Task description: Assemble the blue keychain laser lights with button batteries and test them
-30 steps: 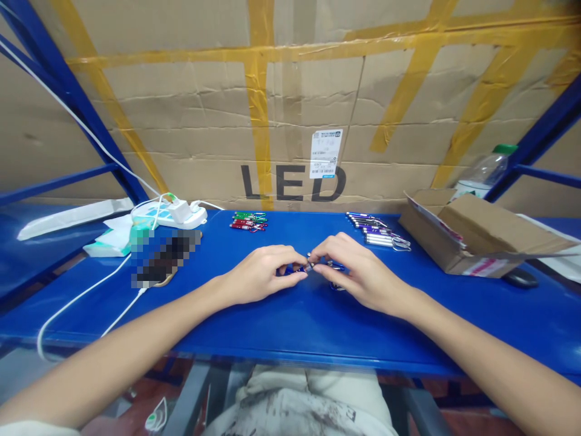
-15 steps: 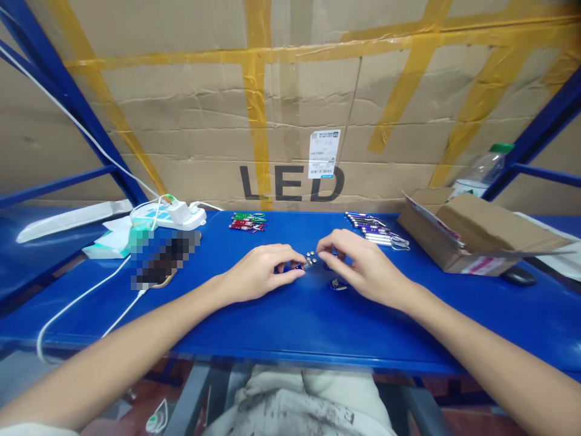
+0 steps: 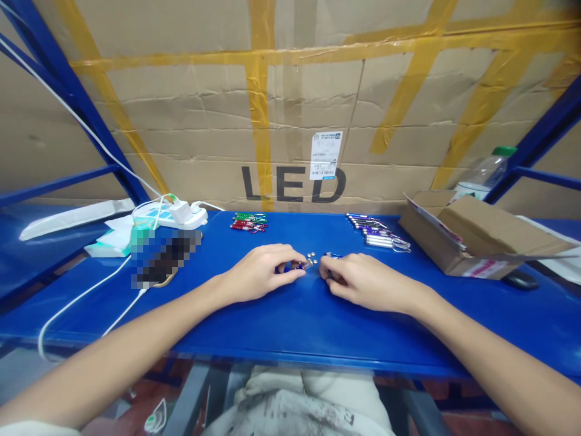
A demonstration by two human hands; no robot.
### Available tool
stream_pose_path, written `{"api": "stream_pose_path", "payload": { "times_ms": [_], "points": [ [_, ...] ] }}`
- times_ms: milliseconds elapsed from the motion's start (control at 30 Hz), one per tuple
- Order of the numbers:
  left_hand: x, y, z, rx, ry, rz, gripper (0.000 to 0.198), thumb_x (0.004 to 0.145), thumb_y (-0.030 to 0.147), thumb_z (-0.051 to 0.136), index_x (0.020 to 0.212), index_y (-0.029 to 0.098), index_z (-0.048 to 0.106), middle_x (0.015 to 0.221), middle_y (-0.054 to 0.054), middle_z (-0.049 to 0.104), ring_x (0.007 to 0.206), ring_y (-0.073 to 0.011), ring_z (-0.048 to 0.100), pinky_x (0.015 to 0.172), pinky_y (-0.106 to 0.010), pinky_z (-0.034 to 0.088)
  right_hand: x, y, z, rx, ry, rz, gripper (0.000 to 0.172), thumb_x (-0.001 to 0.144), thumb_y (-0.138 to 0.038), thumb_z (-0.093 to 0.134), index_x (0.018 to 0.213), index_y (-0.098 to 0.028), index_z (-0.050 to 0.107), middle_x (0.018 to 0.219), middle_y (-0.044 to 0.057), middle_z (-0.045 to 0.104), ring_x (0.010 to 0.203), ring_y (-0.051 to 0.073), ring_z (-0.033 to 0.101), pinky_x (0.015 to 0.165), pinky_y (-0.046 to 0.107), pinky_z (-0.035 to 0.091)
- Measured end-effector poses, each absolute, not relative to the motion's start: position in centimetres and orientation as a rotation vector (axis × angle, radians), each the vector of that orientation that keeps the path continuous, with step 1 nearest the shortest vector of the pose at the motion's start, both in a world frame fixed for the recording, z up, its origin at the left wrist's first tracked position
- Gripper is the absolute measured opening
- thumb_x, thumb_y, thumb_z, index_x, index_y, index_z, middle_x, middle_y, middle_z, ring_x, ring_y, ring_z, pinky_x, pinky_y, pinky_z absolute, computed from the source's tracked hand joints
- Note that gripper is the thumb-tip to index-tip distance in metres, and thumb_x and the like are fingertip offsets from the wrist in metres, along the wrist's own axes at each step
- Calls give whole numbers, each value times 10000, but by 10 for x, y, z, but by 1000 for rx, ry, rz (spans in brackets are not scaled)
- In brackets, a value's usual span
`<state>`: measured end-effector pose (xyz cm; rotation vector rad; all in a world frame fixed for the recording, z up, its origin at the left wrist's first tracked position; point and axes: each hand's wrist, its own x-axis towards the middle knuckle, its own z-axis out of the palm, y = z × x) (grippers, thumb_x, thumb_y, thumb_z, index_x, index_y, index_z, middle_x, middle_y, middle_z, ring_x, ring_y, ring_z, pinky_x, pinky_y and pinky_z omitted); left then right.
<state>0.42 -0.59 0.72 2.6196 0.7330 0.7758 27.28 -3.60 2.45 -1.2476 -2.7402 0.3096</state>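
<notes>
The left hand (image 3: pixel 263 274) pinched a small, shiny blue tube (image 3: pixel 298 266) between thumb and fingertips, with what looked like a silvery end poking out, roughly midway between the near and far edges of the blue painted table (image 3: pixel 272 330). Several tiny, round silver discs (image 3: pixel 313 261) lay just beside that end, between the two hands. The right hand (image 3: pixel 370 281) had its fingers curled inward, low over the table; whether they gripped anything could not be told. A blue piece with a clip (image 3: pixel 333 255) showed just beyond its knuckles, partly hidden. Near the far edge, slim green and red tubes with clips (image 3: pixel 249 224) lay left of centre; slim purple, black and silver tubes (image 3: pixel 379 234) lay towards the far right corner, beside an open brown cardboard box (image 3: pixel 422 242).

Handling such small pieces well probably called for a light, steady pinch on the tube, its end turned towards the right hand, and for lifting the discs singly with the fingertips, since they looked apt to roll or scatter at a careless brush of the knuckles
</notes>
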Motion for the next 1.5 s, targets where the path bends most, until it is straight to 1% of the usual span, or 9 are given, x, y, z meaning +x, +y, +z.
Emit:
{"api": "stream_pose_path", "payload": {
  "times_ms": [167, 267, 333, 400, 600, 900, 1100, 1300, 1500],
  "points": [
    [4, -7, 8, 2633, 720, 771, 261, 1080, 372, 628, 1217, 191, 758, 1016, -62, 765, 917, -184, 706, 851, -287, 543, 277, -32, 22, -1101, -2670, 391, 132, 980, -114, 556, 978, -236, 607, 866, 10, 731, 732, 192, 660, 679, 294, 428],
    [4, -6, 8, 2635, 712, 776, 262, 1082, 370, 625, 1220, 190, 757, 1029, -66, 766, 922, -182, 701, 852, -287, 538, 278, -31, 20, -1033, -2530, 365, 124, 1063, -200, 515, 1061, -234, 634, 943, 35, 752, 795, 201, 678, 727, 308, 476],
    [4, -6, 8, 2637, 708, 775, 251, 1080, 359, 631, 1215, 188, 757, 1036, -66, 766, 923, -180, 697, 839, -280, 530, 277, -31, 19, -986, -2419, 335, 166, 1113, -271, 484, 1132, -237, 645, 1037, 62, 765, 872, 212, 699, 778, 320, 507],
    [5, -6, 8, 2640, 701, 771, 239, 1078, 343, 636, 1212, 185, 754, 1040, -65, 765, 921, -176, 694, 829, -274, 523, 276, -32, 19, -939, -2339, 329, 186, 1132, -310, 483, 1154, -238, 653, 1102, 74, 766, 933, 215, 706, 818, 322, 524],
    [4, -7, 9, 2637, 676, 767, 225, 1075, 316, 646, 1224, 179, 744, 1074, -66, 763, 914, -169, 684, 833, -271, 518, 272, -36, 17, -866, -2302, 422, 139, 1124, -336, 543, 1180, -244, 631, 1067, 49, 741, 858, 186, 670, 798, 299, 527],
    [3, -6, 8, 2677, 680, 804, 233, 1082, 318, 629, 1232, 179, 741, 1052, -70, 730, 993, -201, 658, 913, -313, 513, 274, -33, 13, -798, -2358, 345, 168, 1141, -311, 509, 1174, -231, 653, 1103, 76, 699, 947, 205, 655, 859, 323, 515],
    [3, -4, 7, 2662, 682, 853, 247, 1090, 320, 614, 1252, 184, 743, 1056, -73, 716, 978, -204, 651, 910, -328, 517, 275, -30, 12, -756, -2312, 311, 124, 1131, -273, 549, 1176, -228, 655, 1075, 64, 682, 962, 200, 647, 877, 322, 511],
    [3, -3, 5, 2653, 686, 847, 253, 1107, 322, 586, 1258, 182, 732, 1106, -85, 728, 1014, -209, 660, 928, -334, 519, 275, -31, 12, -749, -2309, 230, 180, 1124, -229, 553, 1293, -242, 614, 1126, 67, 717, 994, 206, 678, 891, 320, 526],
    [3, -3, 4, 2698, 678, 846, 235, 1114, 311, 572, 1227, 177, 729, 1064, -71, 733, 1010, -209, 662, 924, -325, 510, 275, -31, 7, -731, -2382, 107, 232, 1124, -210, 538, 1348, -241, 587, 1142, 78, 729, 1000, 223, 678, 877, 339, 533]
  ]
}}
